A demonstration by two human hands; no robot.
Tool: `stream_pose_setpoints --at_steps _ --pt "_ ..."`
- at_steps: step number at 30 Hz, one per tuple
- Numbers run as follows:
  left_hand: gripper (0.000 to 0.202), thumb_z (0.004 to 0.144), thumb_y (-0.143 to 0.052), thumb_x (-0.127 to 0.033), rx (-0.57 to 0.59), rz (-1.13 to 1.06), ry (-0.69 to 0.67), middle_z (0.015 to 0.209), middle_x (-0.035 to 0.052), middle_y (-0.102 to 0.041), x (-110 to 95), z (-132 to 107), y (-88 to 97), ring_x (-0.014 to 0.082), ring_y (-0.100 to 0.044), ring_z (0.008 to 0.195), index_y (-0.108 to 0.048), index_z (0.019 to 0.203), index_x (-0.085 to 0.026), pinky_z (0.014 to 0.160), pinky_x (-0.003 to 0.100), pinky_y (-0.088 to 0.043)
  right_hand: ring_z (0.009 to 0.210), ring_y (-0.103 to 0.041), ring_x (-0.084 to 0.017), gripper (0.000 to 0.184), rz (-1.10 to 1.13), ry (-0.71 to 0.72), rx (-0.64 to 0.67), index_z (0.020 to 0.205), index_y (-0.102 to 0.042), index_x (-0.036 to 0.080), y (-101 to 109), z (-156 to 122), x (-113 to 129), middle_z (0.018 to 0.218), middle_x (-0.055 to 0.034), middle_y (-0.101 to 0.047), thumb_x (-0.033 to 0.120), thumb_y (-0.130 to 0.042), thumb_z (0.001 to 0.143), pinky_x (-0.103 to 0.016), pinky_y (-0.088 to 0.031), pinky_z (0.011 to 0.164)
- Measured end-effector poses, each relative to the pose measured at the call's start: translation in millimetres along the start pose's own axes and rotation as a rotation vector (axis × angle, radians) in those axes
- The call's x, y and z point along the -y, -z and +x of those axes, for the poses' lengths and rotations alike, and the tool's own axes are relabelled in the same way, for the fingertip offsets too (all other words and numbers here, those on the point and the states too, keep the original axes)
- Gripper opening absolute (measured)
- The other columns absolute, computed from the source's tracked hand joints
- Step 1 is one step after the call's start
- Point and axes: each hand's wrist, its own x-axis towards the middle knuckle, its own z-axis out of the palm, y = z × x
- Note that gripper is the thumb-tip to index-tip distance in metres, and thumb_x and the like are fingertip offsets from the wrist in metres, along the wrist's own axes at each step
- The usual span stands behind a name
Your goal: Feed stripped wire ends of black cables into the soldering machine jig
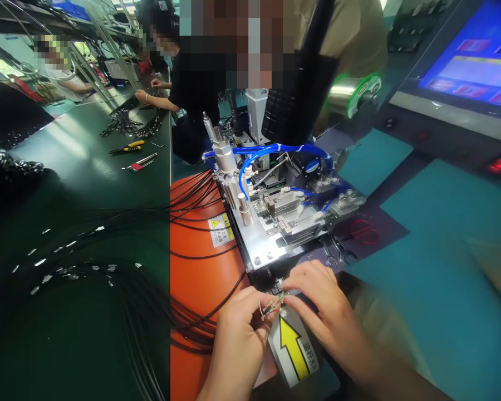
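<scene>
My left hand point(236, 345) and my right hand point(321, 312) meet in front of a metal crimping machine point(267, 195) with blue air tubes. Between their fingertips is the stripped end of a black cable point(271, 307), showing thin coloured strands. Its other lengths, with several more black cables point(196, 262), run back across an orange mat point(200, 278). Under my hands lies a white label with a yellow arrow point(294, 348). My right fingers touch its upper edge.
Red-handled scissors point(365, 231) and wrenches point(336, 250) lie beside the machine on a teal mat point(442, 223). A solder spool point(354, 94) and a blue screen point(471, 61) stand behind. On the green bench point(67, 156), a co-worker's hands point(158, 92) work near cable bundles point(129, 125).
</scene>
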Motion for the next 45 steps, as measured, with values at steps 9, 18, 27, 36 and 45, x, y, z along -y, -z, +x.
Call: stream_pose_setpoints --at_steps 9,18,27,36,45 --pt "0.023 0.083 -0.052 -0.025 0.133 -0.087 -0.052 0.062 0.0003 -0.054 2 0 3.0 0.0119 -0.051 0.059 -0.063 0.064 -0.016 0.053 0.018 -0.036 0.071 -0.047 -0.016 0.024 0.445 -0.360 0.264 0.062 -0.042 0.019 6 14 5 0.068 0.0005 -0.048 0.023 -0.041 0.085 -0.027 -0.037 0.063" --pt "0.016 0.082 -0.054 -0.025 0.025 -0.163 0.007 0.075 0.0024 -0.064 -1 3 1.1 0.0149 -0.058 0.069 -0.068 0.086 -0.019 0.061 0.021 -0.043 0.073 -0.052 -0.017 0.010 0.476 -0.478 0.165 0.071 -0.056 0.017 2 8 0 0.072 -0.0007 -0.055 0.024 -0.051 0.076 -0.028 -0.040 0.068" --pt "0.010 0.078 -0.059 -0.019 -0.047 -0.216 0.018 0.070 0.0012 -0.061 -1 0 -2.5 0.0131 -0.056 0.064 -0.069 0.079 -0.019 0.056 0.019 -0.042 0.076 -0.053 -0.018 0.014 0.415 -0.372 0.163 0.068 -0.062 0.019 2 4 6 0.072 -0.0016 -0.060 0.018 -0.054 0.079 -0.029 -0.041 0.070" --pt "0.015 0.081 -0.056 -0.026 -0.026 -0.149 0.051 0.063 0.0002 -0.054 -1 0 -3.6 0.0120 -0.049 0.057 -0.068 0.075 -0.018 0.050 0.019 -0.036 0.069 -0.048 -0.017 0.026 0.241 -0.199 0.147 0.064 -0.059 0.019 3 1 7 0.066 -0.0014 -0.057 0.018 -0.045 0.086 -0.028 -0.040 0.063" --pt "0.018 0.082 -0.050 -0.018 0.001 -0.073 -0.009 0.063 -0.0011 -0.048 -5 -1 -3.2 0.0119 -0.047 0.059 -0.059 0.066 -0.018 0.053 0.019 -0.034 0.073 -0.050 -0.017 0.020 0.229 -0.301 0.121 0.067 -0.053 0.019 -1 3 5 0.069 -0.0009 -0.055 0.020 -0.045 0.085 -0.028 -0.041 0.064"
